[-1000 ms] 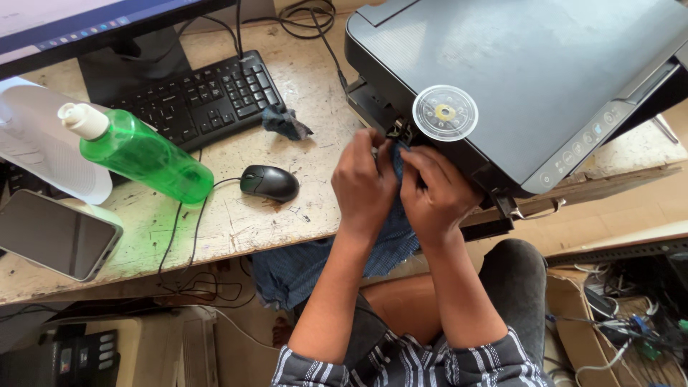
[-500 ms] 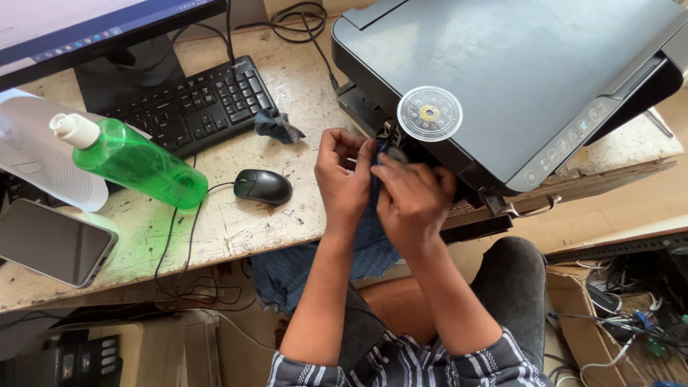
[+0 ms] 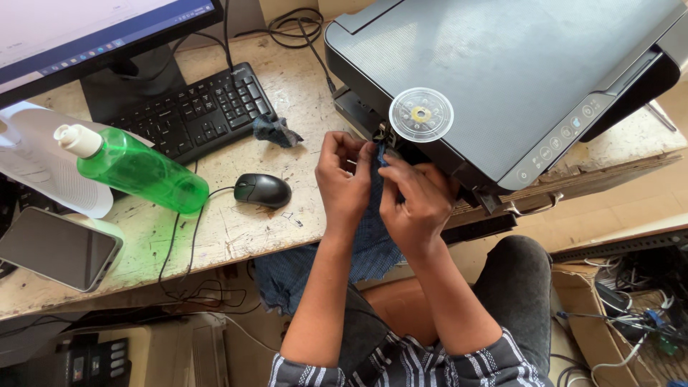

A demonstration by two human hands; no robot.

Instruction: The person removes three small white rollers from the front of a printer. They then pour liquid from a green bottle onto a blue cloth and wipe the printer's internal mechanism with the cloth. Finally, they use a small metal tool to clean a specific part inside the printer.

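Monitor stood at surface's far left, screen lit pale with blue bar along lower edge. Phone lay at near left edge, screen dark, grey. Cardboard box sat on floor at right, brown, open.

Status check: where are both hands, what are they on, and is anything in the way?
Left hand and right hand pinching blue cloth at printer front edge. Clear round lid lies on the printer beside them.
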